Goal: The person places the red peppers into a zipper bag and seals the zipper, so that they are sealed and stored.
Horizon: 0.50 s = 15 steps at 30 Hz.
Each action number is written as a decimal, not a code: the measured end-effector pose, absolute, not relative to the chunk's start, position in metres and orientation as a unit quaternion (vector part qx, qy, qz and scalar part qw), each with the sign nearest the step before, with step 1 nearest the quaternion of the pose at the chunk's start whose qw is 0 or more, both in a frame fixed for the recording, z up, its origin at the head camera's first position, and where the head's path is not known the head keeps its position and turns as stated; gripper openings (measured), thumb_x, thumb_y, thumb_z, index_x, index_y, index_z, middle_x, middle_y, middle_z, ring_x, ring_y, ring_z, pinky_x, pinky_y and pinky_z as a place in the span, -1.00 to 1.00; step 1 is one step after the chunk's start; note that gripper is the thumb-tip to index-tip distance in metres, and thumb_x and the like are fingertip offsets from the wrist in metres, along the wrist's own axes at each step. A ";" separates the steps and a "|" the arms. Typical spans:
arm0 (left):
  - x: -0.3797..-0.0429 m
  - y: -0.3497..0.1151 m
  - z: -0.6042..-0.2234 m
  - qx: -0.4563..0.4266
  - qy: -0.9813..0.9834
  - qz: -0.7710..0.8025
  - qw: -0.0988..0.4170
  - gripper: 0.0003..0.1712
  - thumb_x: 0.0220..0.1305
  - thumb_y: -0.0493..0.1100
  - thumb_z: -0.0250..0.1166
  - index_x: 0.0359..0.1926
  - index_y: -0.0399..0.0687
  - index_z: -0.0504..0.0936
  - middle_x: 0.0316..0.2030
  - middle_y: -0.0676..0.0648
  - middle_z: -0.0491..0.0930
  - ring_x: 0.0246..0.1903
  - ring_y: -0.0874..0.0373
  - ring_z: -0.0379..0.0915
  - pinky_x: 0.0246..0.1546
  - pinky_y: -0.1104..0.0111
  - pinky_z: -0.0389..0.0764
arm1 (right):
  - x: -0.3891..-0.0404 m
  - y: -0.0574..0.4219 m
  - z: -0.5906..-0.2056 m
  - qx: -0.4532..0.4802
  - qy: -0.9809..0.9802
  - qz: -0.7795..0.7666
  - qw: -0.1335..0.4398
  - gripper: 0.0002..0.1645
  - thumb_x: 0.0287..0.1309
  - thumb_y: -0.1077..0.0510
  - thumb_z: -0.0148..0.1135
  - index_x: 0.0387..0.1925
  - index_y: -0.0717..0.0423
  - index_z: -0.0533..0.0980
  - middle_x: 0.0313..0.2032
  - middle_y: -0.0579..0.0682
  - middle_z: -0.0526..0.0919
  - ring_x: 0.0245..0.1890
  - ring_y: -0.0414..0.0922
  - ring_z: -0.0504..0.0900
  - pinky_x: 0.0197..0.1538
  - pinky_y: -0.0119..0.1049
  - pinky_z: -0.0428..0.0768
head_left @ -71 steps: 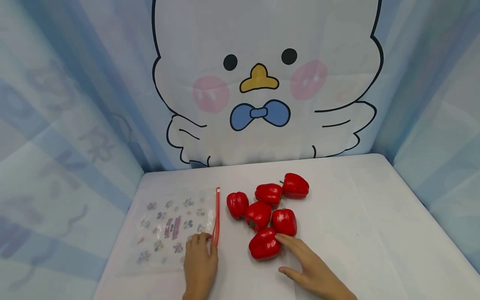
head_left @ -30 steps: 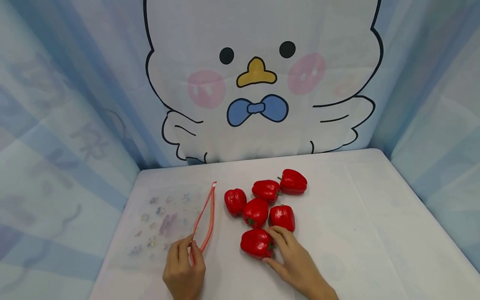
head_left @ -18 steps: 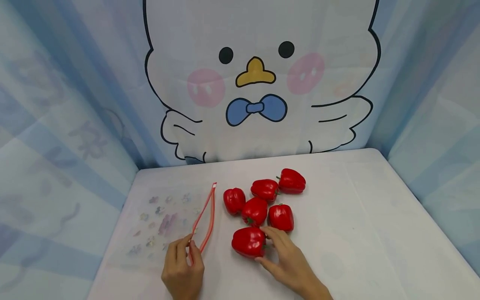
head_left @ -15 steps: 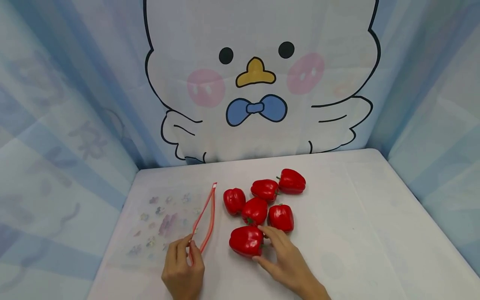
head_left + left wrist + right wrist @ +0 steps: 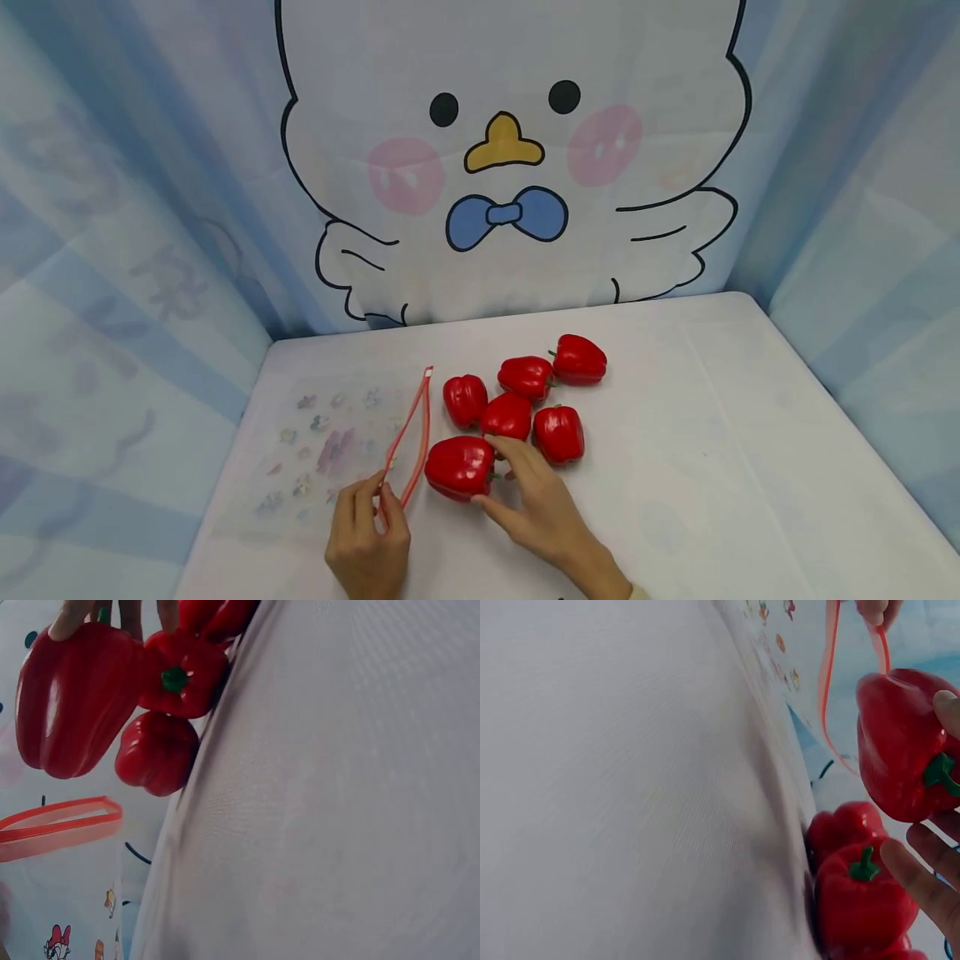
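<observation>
My left hand (image 5: 367,537) pinches the upper lip of a clear zip bag (image 5: 330,450) printed with small figures. The bag's red-orange zip edges (image 5: 826,675) stand apart, so its mouth gapes. In my right hand (image 5: 543,508), thumb and fingertips grip a red bell pepper (image 5: 459,468) near its green-stem end. The pepper's blunt end points left, right at the bag's mouth in the head view. From the left wrist it shows raised above the table, with fingertips (image 5: 67,621) of the right hand at its top.
Several more red bell peppers (image 5: 558,435) lie grouped on the white table (image 5: 712,467) behind the right hand. Behind the table hangs a light blue curtain (image 5: 510,283) with a cartoon bird on it.
My right hand has taken hold of the nearest pepper and carried it left to the bag's mouth. My left hand earlier lifted the bag's lip, parting the zip edges, and has since stayed nearly still.
</observation>
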<state>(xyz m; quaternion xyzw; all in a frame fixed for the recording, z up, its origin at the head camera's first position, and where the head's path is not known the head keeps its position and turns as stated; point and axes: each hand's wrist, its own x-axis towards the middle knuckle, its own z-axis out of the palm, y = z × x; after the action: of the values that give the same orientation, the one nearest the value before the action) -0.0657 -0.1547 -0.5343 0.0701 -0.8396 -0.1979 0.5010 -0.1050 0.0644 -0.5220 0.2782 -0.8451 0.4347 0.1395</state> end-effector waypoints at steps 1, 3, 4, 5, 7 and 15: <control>-0.065 -0.154 -0.534 0.073 -0.840 -0.198 0.500 -0.75 0.05 -0.37 0.45 -0.17 -0.23 0.79 -0.36 -0.17 0.67 -0.49 0.06 0.53 -0.53 0.25 0.55 | -0.107 0.062 -0.521 0.280 -0.844 0.436 0.139 -0.06 0.05 -0.05 0.62 0.43 0.00 0.40 0.28 -0.16 0.57 0.06 -0.20 0.63 -0.08 -0.27 0.76; -0.065 -0.153 -0.534 0.078 -0.843 -0.197 0.495 -0.74 0.05 -0.38 0.46 -0.17 -0.23 0.79 -0.35 -0.18 0.67 -0.50 0.06 0.54 -0.53 0.24 0.57 | -0.109 0.056 -0.521 0.284 -0.839 0.443 0.137 -0.07 0.07 -0.06 0.61 0.43 -0.02 0.39 0.27 -0.16 0.57 0.06 -0.21 0.63 -0.07 -0.26 0.76; -0.064 -0.153 -0.534 0.082 -0.844 -0.194 0.492 -0.74 0.05 -0.38 0.47 -0.17 -0.23 0.79 -0.35 -0.18 0.67 -0.49 0.05 0.54 -0.53 0.24 0.58 | -0.110 0.054 -0.520 0.285 -0.838 0.447 0.132 -0.08 0.08 -0.06 0.60 0.43 -0.03 0.39 0.27 -0.17 0.57 0.07 -0.21 0.62 -0.06 -0.26 0.76; -0.064 -0.152 -0.534 0.087 -0.850 -0.187 0.485 -0.74 0.06 -0.37 0.47 -0.16 -0.23 0.79 -0.34 -0.18 0.68 -0.49 0.06 0.55 -0.53 0.24 0.60 | -0.111 0.051 -0.520 0.286 -0.837 0.449 0.130 -0.09 0.09 -0.06 0.59 0.43 -0.04 0.39 0.28 -0.16 0.57 0.07 -0.22 0.62 -0.05 -0.26 0.76; -0.063 -0.151 -0.534 0.092 -0.852 -0.184 0.481 -0.74 0.06 -0.37 0.48 -0.16 -0.24 0.79 -0.34 -0.18 0.68 -0.49 0.06 0.56 -0.53 0.24 0.60 | -0.112 0.046 -0.520 0.289 -0.834 0.452 0.128 -0.10 0.11 -0.07 0.58 0.43 -0.03 0.39 0.28 -0.14 0.57 0.09 -0.21 0.62 -0.04 -0.26 0.76; -0.062 -0.152 -0.535 0.075 -0.832 -0.206 0.509 -0.79 0.09 -0.35 0.41 -0.19 -0.25 0.79 -0.38 -0.17 0.66 -0.55 0.10 0.46 -0.55 0.36 0.49 | -0.121 0.022 -0.524 0.294 -0.822 0.470 0.127 -0.11 0.13 -0.02 0.57 0.44 0.02 0.38 0.30 -0.09 0.56 0.15 -0.19 0.61 0.02 -0.29 0.75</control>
<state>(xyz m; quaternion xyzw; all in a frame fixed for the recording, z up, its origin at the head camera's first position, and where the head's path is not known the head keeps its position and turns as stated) -0.0623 -0.1518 -0.5347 0.0746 -0.8324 -0.2058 0.5091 -0.1213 0.0219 -0.5236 0.2942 -0.8225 0.4700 0.1270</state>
